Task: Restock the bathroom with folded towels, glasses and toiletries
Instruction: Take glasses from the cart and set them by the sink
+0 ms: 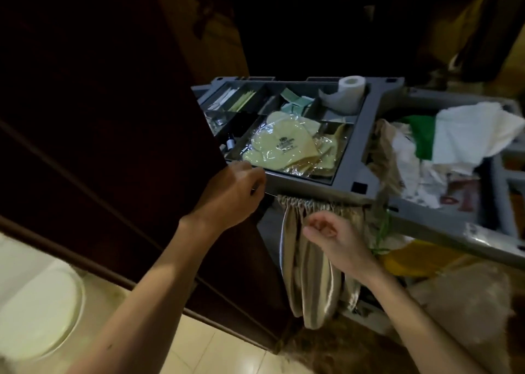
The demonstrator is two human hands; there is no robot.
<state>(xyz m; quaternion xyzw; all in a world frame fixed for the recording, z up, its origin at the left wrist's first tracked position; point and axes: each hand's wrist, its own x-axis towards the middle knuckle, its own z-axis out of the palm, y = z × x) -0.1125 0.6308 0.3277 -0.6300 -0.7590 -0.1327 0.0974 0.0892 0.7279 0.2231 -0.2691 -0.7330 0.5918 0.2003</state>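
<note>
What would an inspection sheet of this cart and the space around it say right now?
Surface: gray cart top, divided into compartments.
Job's things: toilet paper roll; plastic-wrapped yellow packs; green sachets; small bottles.
Clutter: crumpled white and green cloths heaped at the right.
Hands: left hand curled at the cart's front rim, grip unclear; right hand loosely curled, empty.
Cables: nothing seen.
Surroundings: dark wooden door, toilet lid, tiled floor, striped curtain below cart.

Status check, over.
Left hand at cart rim, grip unclear. Right hand loosely curled, empty. Toiletries in tray, untouched. Door overlaps tray's left.
</note>
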